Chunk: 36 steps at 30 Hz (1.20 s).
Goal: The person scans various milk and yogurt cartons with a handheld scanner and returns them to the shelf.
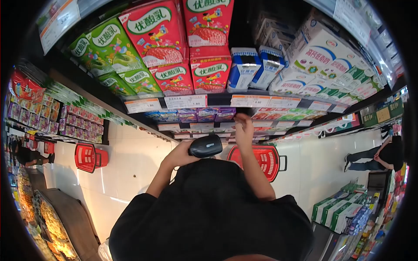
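Observation:
My left hand (179,154) is closed around a dark, rounded device (205,146) in front of my chest. Reaching up at the shelf front, my right hand (244,127) has loosely bent fingers slightly apart, with nothing visible in them. It is just right of small purple cartons (216,114) on a lower shelf, below a strip of price labels (247,101); whether the fingertips touch the shelf is unclear. Above stand red cartons (210,75), blue-and-white cartons (244,68), green cartons (138,81) and large white boxes (324,54).
A red basket (272,163) sits on the floor beyond my right forearm, another red basket (85,157) at the left. People stand at the far right (389,153) and far left (27,152). Green-and-white boxes (342,213) are stacked at the lower right.

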Tool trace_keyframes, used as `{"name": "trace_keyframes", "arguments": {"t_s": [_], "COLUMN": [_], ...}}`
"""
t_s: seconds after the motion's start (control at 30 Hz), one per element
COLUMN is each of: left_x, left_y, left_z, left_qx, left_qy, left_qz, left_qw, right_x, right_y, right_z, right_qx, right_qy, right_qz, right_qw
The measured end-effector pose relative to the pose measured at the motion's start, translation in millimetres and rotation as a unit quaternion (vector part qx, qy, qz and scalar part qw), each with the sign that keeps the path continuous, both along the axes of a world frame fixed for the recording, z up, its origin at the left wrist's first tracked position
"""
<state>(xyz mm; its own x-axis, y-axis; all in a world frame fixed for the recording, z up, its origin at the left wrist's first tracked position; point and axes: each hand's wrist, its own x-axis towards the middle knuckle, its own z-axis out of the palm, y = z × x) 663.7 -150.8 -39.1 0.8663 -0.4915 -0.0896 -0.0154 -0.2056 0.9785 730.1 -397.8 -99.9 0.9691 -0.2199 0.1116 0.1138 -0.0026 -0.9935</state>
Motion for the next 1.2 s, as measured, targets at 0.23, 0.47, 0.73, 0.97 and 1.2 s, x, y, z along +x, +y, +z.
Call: {"name": "trace_keyframes", "arguments": {"t_s": [0.23,0.47,0.73,0.97,1.2], "left_x": [5,7,7,8,6], "left_y": [-1,3,6,10,10], "left_z": [6,11,14,8,6], "left_qx": [0.026,0.037,0.035,0.026,0.022], "left_qy": [0.0,0.006,-0.018,-0.012,-0.019], "left_qz": [-0.006,-0.018,-0.019,-0.023,-0.014], "left_qw": [1.0,0.999,0.999,0.999,0.999], "right_x": [-9,-12,-10,-9,-12], "right_y": [1,8,14,11,12], "right_z": [-7,-1,-2,-10,-6], "right_qx": [-0.037,-0.007,0.032,0.015,0.02], "right_qy": [-0.006,0.05,0.029,0.029,0.043], "right_qz": [-0.016,0.018,0.004,0.012,0.018], "right_qw": [0.999,0.999,0.999,0.999,0.999]}}
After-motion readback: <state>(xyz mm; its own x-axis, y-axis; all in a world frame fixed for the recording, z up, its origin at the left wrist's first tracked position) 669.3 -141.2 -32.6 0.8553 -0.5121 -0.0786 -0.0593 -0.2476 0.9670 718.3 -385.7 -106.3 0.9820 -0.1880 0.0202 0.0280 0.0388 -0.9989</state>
